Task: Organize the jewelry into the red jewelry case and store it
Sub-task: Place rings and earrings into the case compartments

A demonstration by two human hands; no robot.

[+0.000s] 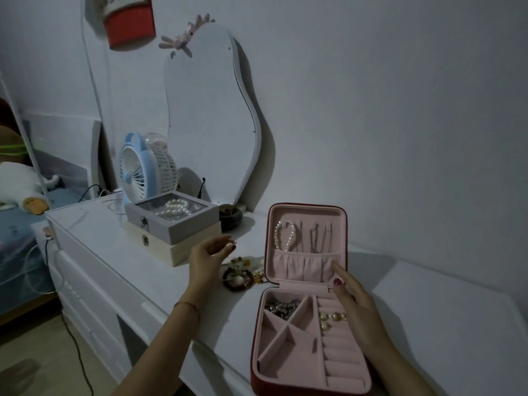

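Two bare hands reach over a white worktop (428, 295). The red jewelry case (307, 295) lies open near its front edge, lid upright, pearl strand (284, 235) hanging inside. The right hand (353, 302) rests straight fingers on the lid's pink pocket (303, 265), its grip loose, holding nothing. The left hand (210, 257) hovers relaxed and empty above beaded bracelets (238, 277) just left of the case.
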